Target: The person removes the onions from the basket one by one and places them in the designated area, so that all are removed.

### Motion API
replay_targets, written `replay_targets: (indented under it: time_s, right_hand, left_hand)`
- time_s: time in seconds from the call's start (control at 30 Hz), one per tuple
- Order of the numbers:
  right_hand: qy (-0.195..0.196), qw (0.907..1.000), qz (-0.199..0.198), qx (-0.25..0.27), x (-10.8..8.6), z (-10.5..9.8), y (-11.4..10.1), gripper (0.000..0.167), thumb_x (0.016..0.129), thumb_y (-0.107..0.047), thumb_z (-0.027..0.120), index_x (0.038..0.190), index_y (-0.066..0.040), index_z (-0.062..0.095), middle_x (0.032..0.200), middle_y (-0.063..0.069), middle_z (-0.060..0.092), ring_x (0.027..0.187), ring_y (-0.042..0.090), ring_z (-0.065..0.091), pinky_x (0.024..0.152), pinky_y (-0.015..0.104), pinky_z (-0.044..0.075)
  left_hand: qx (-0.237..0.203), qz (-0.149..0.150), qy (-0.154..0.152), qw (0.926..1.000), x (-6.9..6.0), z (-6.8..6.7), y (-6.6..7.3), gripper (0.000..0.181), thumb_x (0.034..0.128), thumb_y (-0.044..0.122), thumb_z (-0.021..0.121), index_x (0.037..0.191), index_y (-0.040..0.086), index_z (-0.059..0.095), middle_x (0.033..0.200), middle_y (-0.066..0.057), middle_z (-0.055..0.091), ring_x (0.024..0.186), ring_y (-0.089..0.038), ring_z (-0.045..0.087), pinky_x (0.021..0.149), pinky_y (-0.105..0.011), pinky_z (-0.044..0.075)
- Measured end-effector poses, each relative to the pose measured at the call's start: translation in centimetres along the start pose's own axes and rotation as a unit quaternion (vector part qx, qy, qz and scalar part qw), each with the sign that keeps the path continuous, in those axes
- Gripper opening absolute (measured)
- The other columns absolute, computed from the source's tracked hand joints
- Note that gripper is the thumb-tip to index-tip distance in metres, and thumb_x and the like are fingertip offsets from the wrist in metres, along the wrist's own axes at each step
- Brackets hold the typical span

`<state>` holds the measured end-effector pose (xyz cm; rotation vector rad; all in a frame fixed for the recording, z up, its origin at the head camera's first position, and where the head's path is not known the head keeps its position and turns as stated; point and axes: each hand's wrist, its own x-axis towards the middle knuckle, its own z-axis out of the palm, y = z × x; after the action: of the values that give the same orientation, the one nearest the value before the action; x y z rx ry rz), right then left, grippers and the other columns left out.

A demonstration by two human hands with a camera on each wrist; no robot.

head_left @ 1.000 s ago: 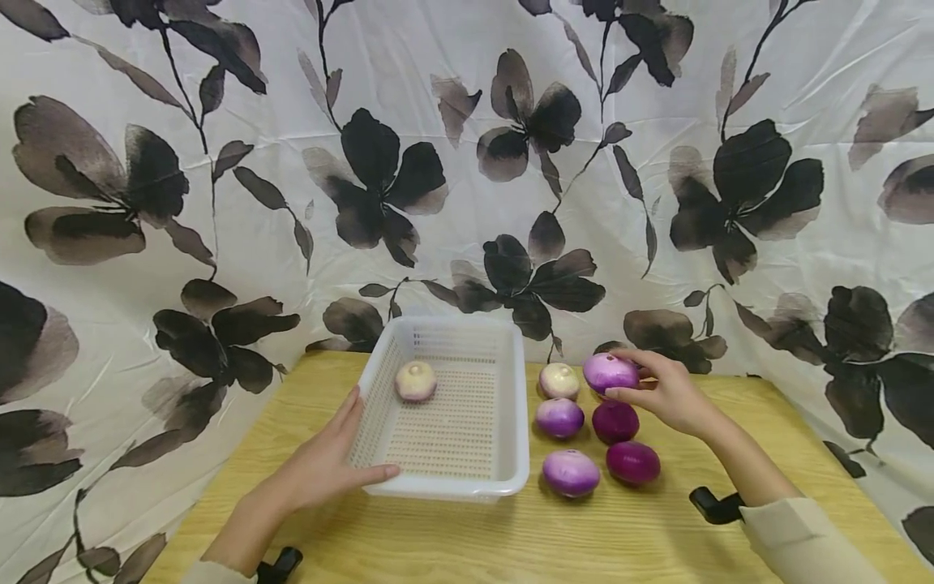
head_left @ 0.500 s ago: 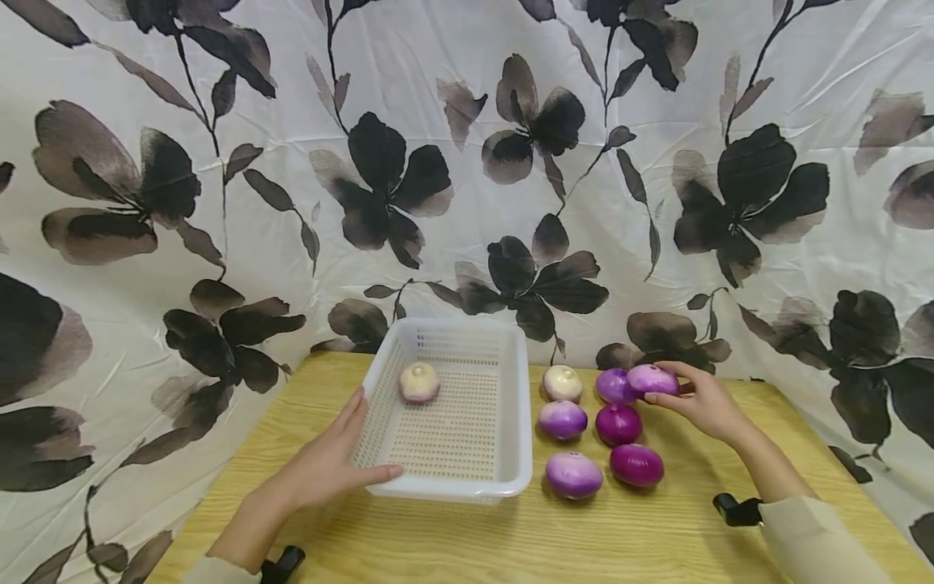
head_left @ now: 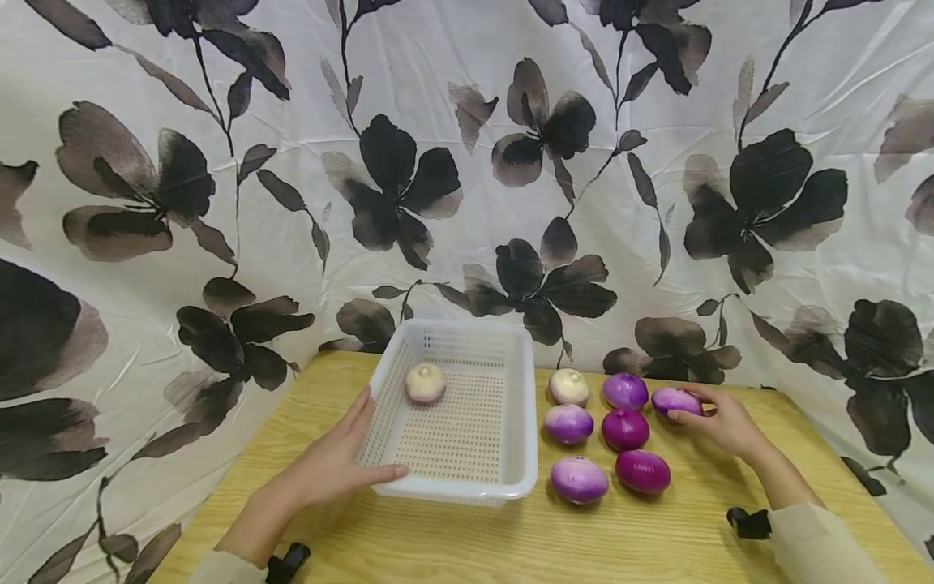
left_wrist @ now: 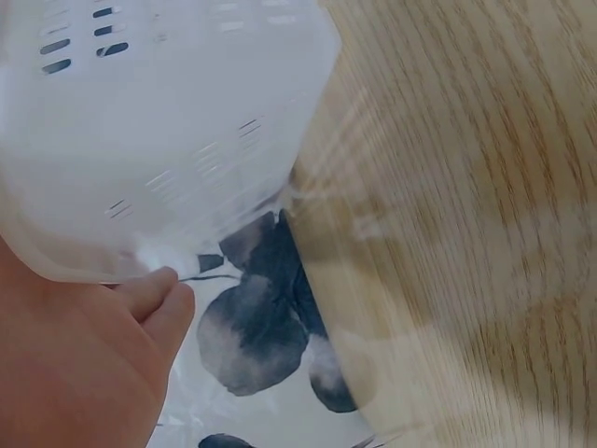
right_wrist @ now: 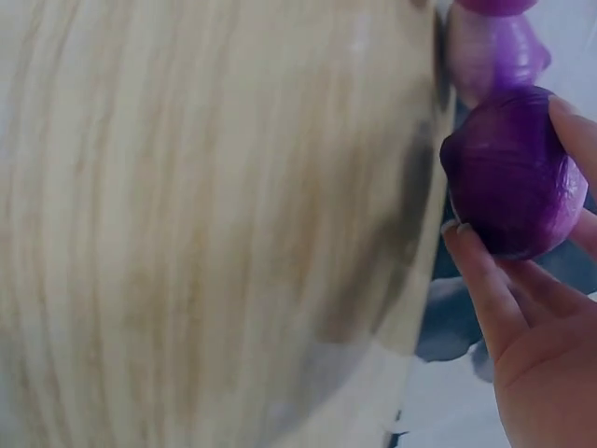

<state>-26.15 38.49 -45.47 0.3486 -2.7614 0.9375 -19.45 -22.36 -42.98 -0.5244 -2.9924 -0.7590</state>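
In the head view my right hand (head_left: 722,422) pinches a purple onion (head_left: 677,404) at the right end of the back row, low at the table. The right wrist view shows thumb and fingers round that onion (right_wrist: 513,173). My left hand (head_left: 332,462) rests at the near-left corner of a white plastic basket (head_left: 527,422), fingers straight along its outer left wall, thumb on the front rim. A pale-topped onion (head_left: 426,384) lies inside, toward the back left. The left wrist view has my left hand (left_wrist: 84,364) against the basket wall (left_wrist: 168,140).
Several onions stand in two columns between basket and right hand: a pale-topped onion (head_left: 569,388), light purple onions (head_left: 579,479) and dark red-purple onions (head_left: 643,472) among them. The wooden table (head_left: 467,543) ends at a flowered cloth (head_left: 467,203) behind.
My right hand has carried the onion rightward and down, from over the back of the right column to beside it. The left hand stays at the basket. The head view has shifted slightly.
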Motion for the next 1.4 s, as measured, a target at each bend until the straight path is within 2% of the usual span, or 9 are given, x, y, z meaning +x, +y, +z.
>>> replay_targets:
  time_s: [0.23, 0.4, 0.6, 0.7, 0.8, 0.93, 1.1, 1.23, 1.4]
  right_hand:
    - [-0.032, 0.9988, 0.035, -0.010, -0.3, 0.4, 0.5, 0.056, 0.099, -0.032, 0.069, 0.138, 0.007, 0.056, 0.127, 0.033, 0.062, 0.113, 0.050, 0.060, 0.089, 0.058, 0.052]
    - [-0.060, 0.9968, 0.053, -0.007, -0.2, 0.5, 0.6, 0.061, 0.103, -0.035, 0.063, 0.143, 0.009, 0.049, 0.131, 0.036, 0.058, 0.118, 0.052, 0.057, 0.092, 0.061, 0.051]
    - [-0.077, 0.9953, 0.057, -0.012, -0.1, 0.3, 0.4, 0.067, 0.103, -0.038, 0.061, 0.146, 0.011, 0.043, 0.134, 0.039, 0.054, 0.119, 0.054, 0.054, 0.094, 0.064, 0.049]
    - [-0.096, 0.9928, 0.071, -0.012, -0.4, -0.3, 0.2, 0.074, 0.103, -0.042, 0.060, 0.149, 0.012, 0.037, 0.138, 0.042, 0.048, 0.124, 0.058, 0.050, 0.095, 0.067, 0.048]
    - [-0.106, 0.9915, 0.075, -0.007, -0.7, -1.5, 0.0, 0.075, 0.104, -0.039, 0.059, 0.150, 0.013, 0.031, 0.140, 0.047, 0.042, 0.125, 0.064, 0.046, 0.093, 0.066, 0.051]
    - [-0.098, 0.9936, 0.057, 0.000, -0.8, -2.9, -0.6, 0.070, 0.105, -0.030, 0.058, 0.149, 0.015, 0.029, 0.140, 0.050, 0.038, 0.121, 0.067, 0.046, 0.090, 0.067, 0.053]
    - [-0.090, 0.9953, 0.037, 0.005, -0.5, -3.7, -2.2, 0.068, 0.105, -0.029, 0.059, 0.150, 0.013, 0.031, 0.140, 0.048, 0.040, 0.117, 0.064, 0.054, 0.089, 0.066, 0.054]
    - [-0.095, 0.9952, 0.012, 0.021, -0.3, -3.5, -4.4, 0.065, 0.103, -0.026, 0.062, 0.150, 0.010, 0.035, 0.141, 0.044, 0.043, 0.118, 0.059, 0.056, 0.086, 0.061, 0.058]
    - [-0.092, 0.9947, -0.035, 0.029, 0.5, -3.2, -8.1, 0.062, 0.101, -0.024, 0.066, 0.150, 0.004, 0.040, 0.146, 0.035, 0.046, 0.120, 0.054, 0.058, 0.090, 0.063, 0.056]
  left_hand:
    - [0.001, -0.006, -0.007, 1.0000, -0.2, -0.2, -0.1, 0.131, 0.0794, 0.080, 0.066, 0.162, -0.004, 0.009, 0.171, -0.018, -0.004, 0.151, -0.046, 0.022, 0.117, -0.063, 0.031]
    - [0.000, -0.006, -0.004, 1.0000, -0.3, -0.3, -0.2, 0.129, 0.0800, 0.077, 0.068, 0.162, -0.004, 0.009, 0.171, -0.018, -0.003, 0.151, -0.046, 0.022, 0.117, -0.064, 0.031]
    - [-0.001, -0.002, 0.000, 1.0000, -0.2, -0.4, -0.3, 0.131, 0.0793, 0.080, 0.066, 0.162, -0.004, 0.009, 0.171, -0.018, -0.003, 0.151, -0.045, 0.022, 0.118, -0.062, 0.031]
    - [-0.004, -0.001, 0.000, 1.0000, -0.1, -0.2, -0.3, 0.131, 0.0792, 0.079, 0.067, 0.162, -0.004, 0.009, 0.171, -0.018, -0.002, 0.152, -0.044, 0.022, 0.119, -0.061, 0.030]
    - [-0.006, -0.002, -0.001, 1.0000, 0.0, 0.0, -0.1, 0.131, 0.0790, 0.078, 0.068, 0.162, -0.003, 0.008, 0.171, -0.017, -0.003, 0.152, -0.044, 0.022, 0.119, -0.060, 0.030]
    - [-0.005, -0.006, 0.000, 1.0000, 0.0, 0.1, 0.1, 0.131, 0.0787, 0.077, 0.069, 0.163, -0.002, 0.008, 0.171, -0.016, -0.003, 0.151, -0.044, 0.024, 0.118, -0.061, 0.031]
    - [0.002, -0.010, 0.000, 0.9999, -0.1, 0.1, 0.1, 0.131, 0.0780, 0.079, 0.068, 0.162, -0.002, 0.009, 0.171, -0.017, -0.003, 0.150, -0.046, 0.026, 0.117, -0.062, 0.033]
    - [0.007, -0.015, -0.003, 0.9999, -0.3, 0.0, -0.1, 0.132, 0.0779, 0.079, 0.068, 0.162, -0.003, 0.009, 0.171, -0.017, -0.003, 0.149, -0.047, 0.026, 0.116, -0.063, 0.034]
    - [0.001, -0.009, 0.001, 1.0000, -0.2, 0.1, 0.1, 0.130, 0.0787, 0.077, 0.069, 0.163, -0.002, 0.009, 0.171, -0.017, -0.003, 0.150, -0.047, 0.025, 0.116, -0.063, 0.033]
